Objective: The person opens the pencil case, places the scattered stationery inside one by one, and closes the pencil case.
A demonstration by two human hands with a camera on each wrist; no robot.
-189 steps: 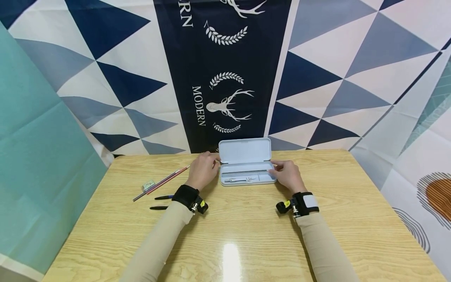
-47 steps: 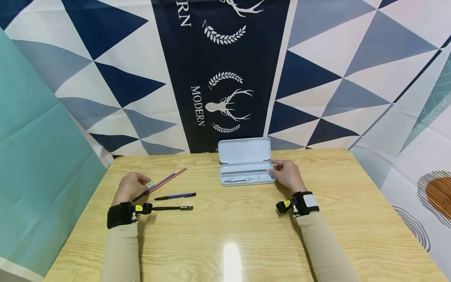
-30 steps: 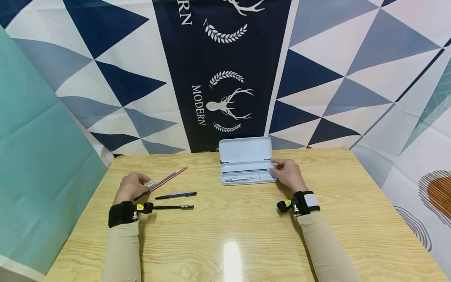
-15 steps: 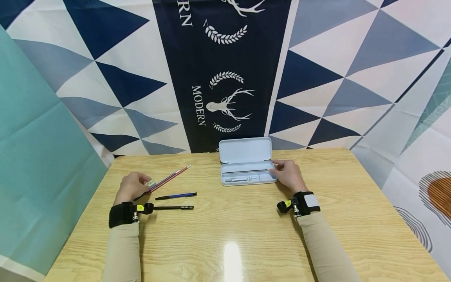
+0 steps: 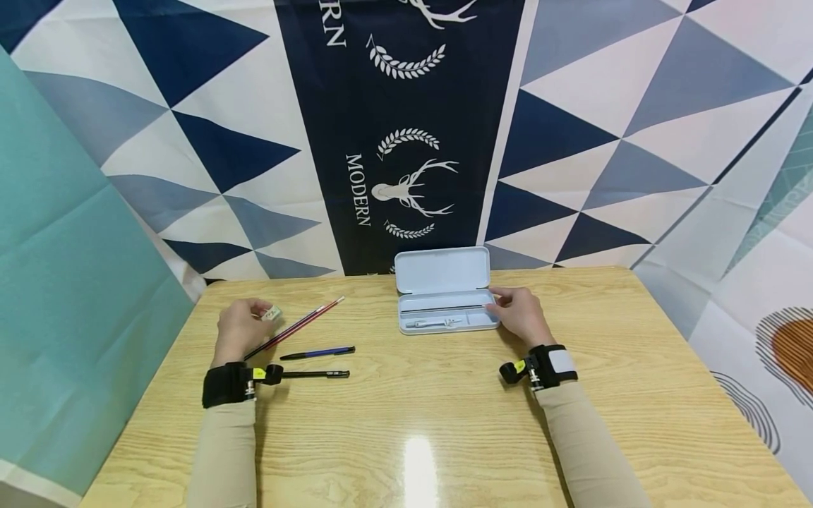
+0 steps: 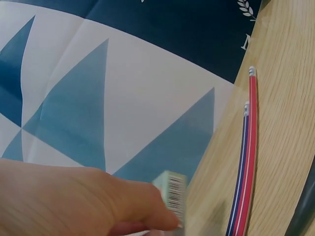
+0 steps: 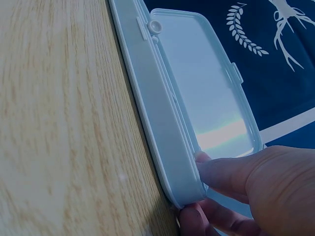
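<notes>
My left hand point(image 5: 240, 330) pinches a small pale eraser point(image 5: 272, 312) between thumb and fingers. In the left wrist view a barcode shows on the eraser point(image 6: 174, 194), which looks raised off the table. Just right of that hand lie two pencils, one red point(image 5: 311, 322) and one dark blue-purple point(image 6: 239, 162). My right hand point(image 5: 522, 314) grips the right end of a light blue pencil case point(image 5: 442, 271), thumb on the rim and fingers outside. Its lid stands up. Inside lie a white compass point(image 5: 432, 323) and a thin dark strip point(image 5: 441, 309).
A blue pen point(image 5: 317, 353) and a black pen point(image 5: 317, 374) lie on the wooden table point(image 5: 394, 416), right of the left wrist. The patterned wall cloth point(image 5: 406, 141) rises behind the table's back edge, close to the case lid.
My left hand went from beside the case to the eraser on the left. In the last half second it lifted the eraser slightly, away from the pencils. My right hand stayed on the case.
</notes>
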